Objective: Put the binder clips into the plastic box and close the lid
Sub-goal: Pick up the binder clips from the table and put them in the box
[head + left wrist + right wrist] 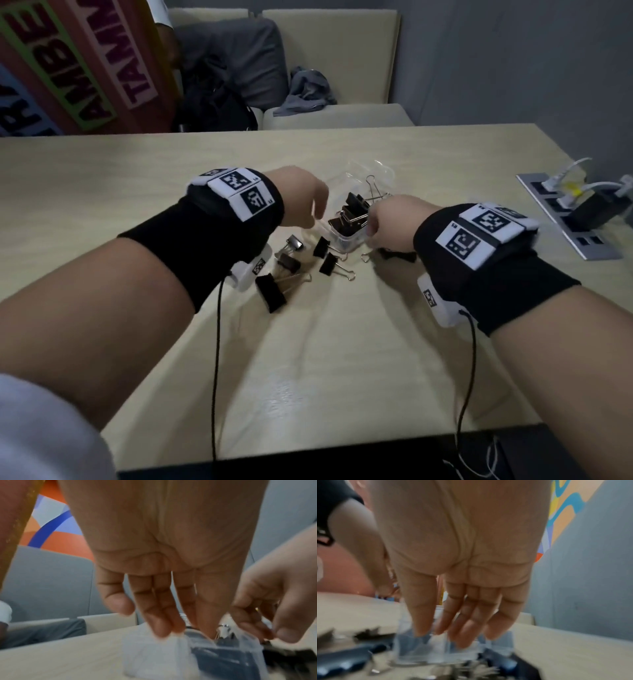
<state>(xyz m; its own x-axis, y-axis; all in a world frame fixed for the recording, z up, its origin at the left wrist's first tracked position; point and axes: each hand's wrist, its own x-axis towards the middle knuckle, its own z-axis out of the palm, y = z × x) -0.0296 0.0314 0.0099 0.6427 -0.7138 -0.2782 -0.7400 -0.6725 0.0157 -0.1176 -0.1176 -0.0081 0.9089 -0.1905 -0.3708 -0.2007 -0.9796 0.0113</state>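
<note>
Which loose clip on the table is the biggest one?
The big binder clip nearest the person, lying below the left wrist. It looks wider and longer than the other loose clips.

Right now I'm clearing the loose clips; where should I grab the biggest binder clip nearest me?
Pinch the large binder clip across its black body's two flat sides, coming from above. It lies flat on the table, apart from its neighbours, wire handles pointing away toward the plastic box, so the body end is clear.

Pale table (pixel 342 359): box (pixel 349 236), loose clips (pixel 270 291).
</note>
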